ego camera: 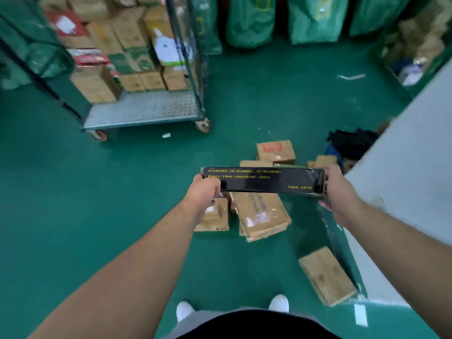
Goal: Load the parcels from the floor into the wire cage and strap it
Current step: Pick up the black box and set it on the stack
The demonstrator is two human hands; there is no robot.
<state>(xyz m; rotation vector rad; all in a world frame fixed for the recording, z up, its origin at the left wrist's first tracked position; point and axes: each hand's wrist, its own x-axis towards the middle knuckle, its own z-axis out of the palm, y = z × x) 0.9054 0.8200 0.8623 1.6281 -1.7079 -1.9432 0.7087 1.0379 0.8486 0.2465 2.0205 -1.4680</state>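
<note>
Parcels [261, 216] of brown taped cardboard lie heaped on the glossy green floor [73, 192], just below a long, flat black box [264, 181] with yellow print, held level in the air. The left hand [203, 192] has its fingers curled round the box's left end. The right hand [338, 192] clasps the right end, its fingers wrapped underneath. One more parcel [326, 275] rests tilted against the foot of a pale wall [411, 155] on the right, and a black bag [352, 143] sits further along it. The cage [144, 108] stands well apart at upper left. It has a ribbed metal deck on castors [203, 124] and is stacked with boxes at the back, the front of the deck bare. Green sacks [249, 20] line the far side. Only open floor lies between box and cage.
</note>
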